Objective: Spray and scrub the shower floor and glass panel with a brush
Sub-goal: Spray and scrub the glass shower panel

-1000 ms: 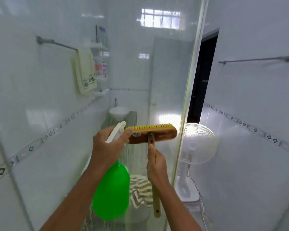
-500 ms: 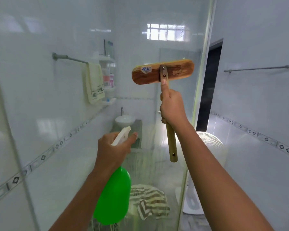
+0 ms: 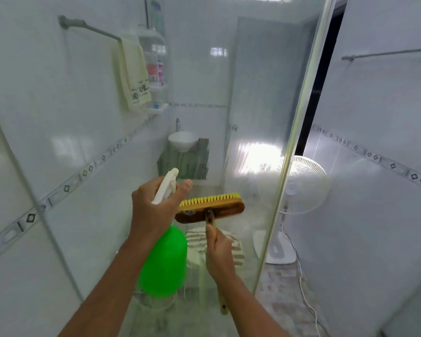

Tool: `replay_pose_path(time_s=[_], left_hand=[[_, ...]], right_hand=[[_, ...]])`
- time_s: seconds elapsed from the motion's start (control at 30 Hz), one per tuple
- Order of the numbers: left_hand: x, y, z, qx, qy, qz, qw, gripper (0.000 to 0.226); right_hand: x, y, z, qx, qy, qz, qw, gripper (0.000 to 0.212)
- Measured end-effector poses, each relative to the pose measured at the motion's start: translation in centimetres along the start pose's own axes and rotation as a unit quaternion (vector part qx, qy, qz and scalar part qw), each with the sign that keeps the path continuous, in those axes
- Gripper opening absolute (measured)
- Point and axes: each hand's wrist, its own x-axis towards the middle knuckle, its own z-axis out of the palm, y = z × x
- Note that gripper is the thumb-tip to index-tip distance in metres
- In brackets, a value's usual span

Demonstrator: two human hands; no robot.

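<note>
My left hand (image 3: 153,210) grips the white trigger head of a green spray bottle (image 3: 164,263), nozzle pointing at the glass panel (image 3: 253,113) in front of me. My right hand (image 3: 219,254) holds the wooden handle of a scrub brush (image 3: 212,206). The brush head is wooden with yellow bristles turned up and toward the glass, at about waist height, just right of the spray hand. The lower end of the handle sticks out below my wrist. The glass panel's metal edge (image 3: 299,132) runs up on the right.
Beyond the glass stand a small white sink (image 3: 182,141), a toilet with a striped cover (image 3: 214,249), a shelf rack (image 3: 156,69) and a hanging towel (image 3: 131,74). A white floor fan (image 3: 304,186) with its cord stands right of the glass edge. Tiled walls close in both sides.
My right hand has brought the brush down the glass from head height to waist height. The left hand with the spray bottle has stayed about where it was.
</note>
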Motion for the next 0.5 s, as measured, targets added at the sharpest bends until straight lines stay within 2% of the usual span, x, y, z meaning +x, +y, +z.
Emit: replay_pose_path(time_s=[0.13,0.23,0.33,0.5], left_hand=[[-1.2,-1.9,-0.7,0.011,0.002,-0.015,1.000,0.051],[-2.1,-3.6,-1.0,0.027,-0.004,-0.037,0.999,0.044],[-2.8,-5.0,-1.5,0.024,-0.013,-0.067,0.997,0.036],[-4.4,-6.9,-2.3,0.006,-0.023,-0.142,0.990,0.048]], right_hand=[[2.4,-5.6,-0.6,0.032,0.003,-0.031,0.999,0.049],[6.5,-12.7,-2.4,0.027,0.015,-0.098,0.995,0.053],[9.9,-17.9,-3.6,0.026,0.051,-0.130,0.990,0.049],[10.7,-17.9,-2.8,0.033,0.058,-0.138,0.988,0.050]])
